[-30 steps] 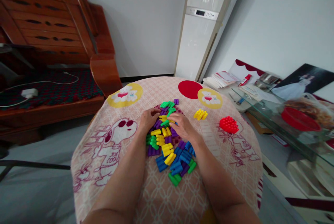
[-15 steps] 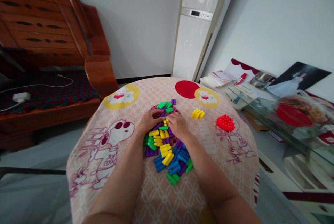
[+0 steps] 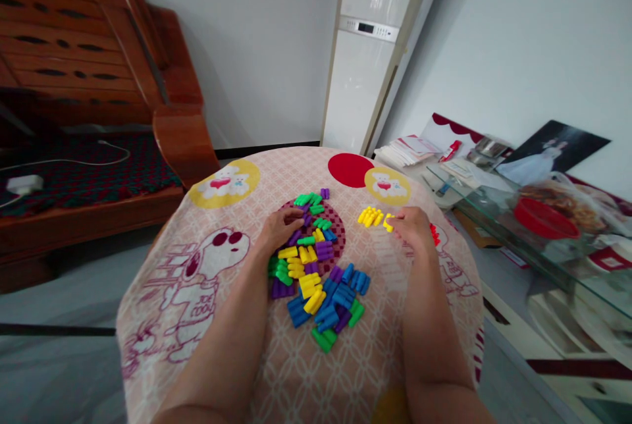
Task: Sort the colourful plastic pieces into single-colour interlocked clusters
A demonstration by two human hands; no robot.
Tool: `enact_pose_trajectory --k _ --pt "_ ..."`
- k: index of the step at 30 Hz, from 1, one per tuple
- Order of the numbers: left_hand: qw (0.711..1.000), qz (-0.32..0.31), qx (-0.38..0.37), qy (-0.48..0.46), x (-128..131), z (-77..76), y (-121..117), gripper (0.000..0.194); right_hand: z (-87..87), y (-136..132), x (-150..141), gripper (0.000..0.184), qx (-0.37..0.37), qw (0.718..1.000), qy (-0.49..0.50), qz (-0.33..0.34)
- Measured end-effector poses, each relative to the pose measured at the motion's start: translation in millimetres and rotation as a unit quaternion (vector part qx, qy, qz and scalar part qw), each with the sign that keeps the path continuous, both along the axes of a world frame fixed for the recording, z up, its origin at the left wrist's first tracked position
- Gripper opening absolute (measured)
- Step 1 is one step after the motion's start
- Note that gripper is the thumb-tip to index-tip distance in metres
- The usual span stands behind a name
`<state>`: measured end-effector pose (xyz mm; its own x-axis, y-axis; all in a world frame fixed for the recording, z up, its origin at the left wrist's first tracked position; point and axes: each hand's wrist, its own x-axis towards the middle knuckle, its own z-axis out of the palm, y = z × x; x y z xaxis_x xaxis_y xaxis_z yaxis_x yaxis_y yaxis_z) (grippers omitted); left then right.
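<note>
My right hand (image 3: 413, 226) pinches a yellow toy block (image 3: 388, 222) just right of a row of yellow blocks (image 3: 370, 216). Part of a red cluster of small pieces (image 3: 434, 234) shows behind that wrist. At the left side of a mixed pile, my left hand (image 3: 280, 228) has its thumb and fingers apart, close to purple blocks (image 3: 305, 218). The pile holds green blocks (image 3: 280, 271), yellow blocks (image 3: 309, 284) and blue blocks (image 3: 342, 293), lying loose in several directions. My left fingertips are partly hidden among the purple pieces.
A patterned cloth covers the round table (image 3: 197, 345). A wooden bench (image 3: 178, 128) stands at the left, a white floor-standing cabinet unit (image 3: 363, 81) behind. On the right, a glass shelf (image 3: 474, 207) carries a red bowl (image 3: 546, 218), papers and a photo (image 3: 553, 147).
My right hand has moved from the pile rightward to the yellow row, carrying a yellow block. My left hand stays at the pile's left side. The view has shifted slightly.
</note>
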<state>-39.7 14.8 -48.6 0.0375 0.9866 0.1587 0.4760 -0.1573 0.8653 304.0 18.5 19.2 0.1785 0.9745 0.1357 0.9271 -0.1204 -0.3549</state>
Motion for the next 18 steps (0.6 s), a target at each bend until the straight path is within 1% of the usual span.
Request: enact_pose_trajectory --k 2,5,7,10,11,12,14,15,17,18 --pt "1.0 0.003 0.0 0.0 0 -0.2 0 0.04 -8.7 3 3 0.022 -0.005 0.998 -0.048 -0.043" --pt "1.0 0.004 0.004 0.008 -1 0.6 0 0.04 -21.0 7 -6 0.021 0.027 0.994 -0.085 -0.07" --pt "1.0 0.005 0.006 0.014 -1 1.5 -1 0.039 -24.2 8 -10 0.02 0.021 0.997 -0.054 -0.06" --pt "1.0 0.008 0.005 0.02 -1 2.4 -1 0.037 -20.5 7 -7 0.021 -0.063 0.996 0.051 -0.027" --pt "1.0 0.009 0.005 0.022 -1 2.3 -1 0.036 -18.3 6 -5 0.021 -0.082 0.994 0.063 -0.018" --pt "1.0 0.011 0.005 0.023 -1 2.2 -1 0.035 -16.4 5 -2 0.02 -0.085 0.995 0.056 -0.015" --pt "1.0 0.016 0.006 0.024 0 1.5 0 0.034 -15.2 5 2 0.021 -0.044 0.999 0.009 -0.009" --pt "1.0 0.018 0.006 0.022 0 1.2 0 0.034 -16.4 5 3 0.027 -0.018 1.0 -0.011 -0.001" --pt "1.0 0.018 0.009 0.018 0 0.8 0 0.034 -21.6 6 3 0.041 0.003 1.0 -0.014 0.025" --pt "1.0 0.018 0.011 0.016 0 0.9 -1 0.035 -25.1 7 2 0.044 0.0 0.999 -0.001 0.038"
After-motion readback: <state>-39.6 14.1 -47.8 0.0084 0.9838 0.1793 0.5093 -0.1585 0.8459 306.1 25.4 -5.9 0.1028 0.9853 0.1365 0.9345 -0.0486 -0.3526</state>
